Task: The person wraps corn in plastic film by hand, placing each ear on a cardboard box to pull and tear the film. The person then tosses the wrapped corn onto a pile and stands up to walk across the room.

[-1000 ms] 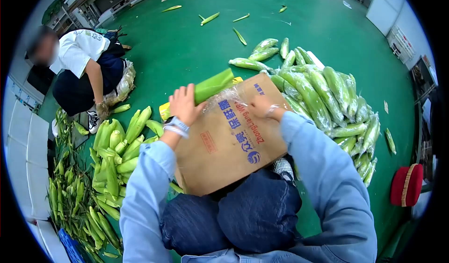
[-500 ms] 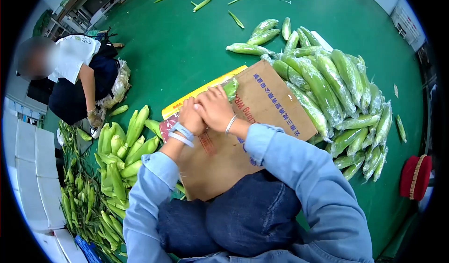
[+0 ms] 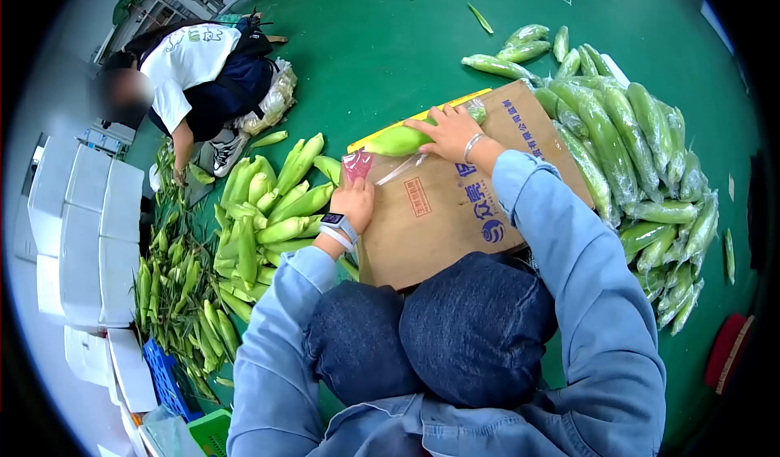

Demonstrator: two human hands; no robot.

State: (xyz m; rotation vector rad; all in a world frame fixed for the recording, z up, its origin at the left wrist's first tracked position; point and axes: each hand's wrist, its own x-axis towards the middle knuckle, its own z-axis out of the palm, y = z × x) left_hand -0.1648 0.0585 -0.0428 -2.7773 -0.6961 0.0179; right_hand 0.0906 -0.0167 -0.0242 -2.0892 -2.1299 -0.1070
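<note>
A green ear of corn [image 3: 396,142], still in its husk, lies across the far part of a cardboard box [image 3: 406,246], with clear film around its right end. My right hand [image 3: 452,136] rests over the ear, fingers bent across it. Closer to me, my left hand [image 3: 353,203] pinches the edge of clear plastic film [image 3: 398,169] at the box's left side. The film stretches toward the corn, and a pinkish-red patch [image 3: 356,164] shows beside my left fingertips. Behind the corn runs a yellow strip [image 3: 378,134].
Unwrapped corn [image 3: 280,201] is heaped to the left, beside loose husks [image 3: 175,286]. Film-wrapped corn [image 3: 617,140] is piled on the right. A co-worker [image 3: 199,75] crouches at the upper left, near white foam boxes [image 3: 85,213]. A blue crate [image 3: 166,376] stands lower left.
My hands, together before, are now apart: the left has come back toward me, the right lies on the corn. More of the ear shows. The view has shifted left.
</note>
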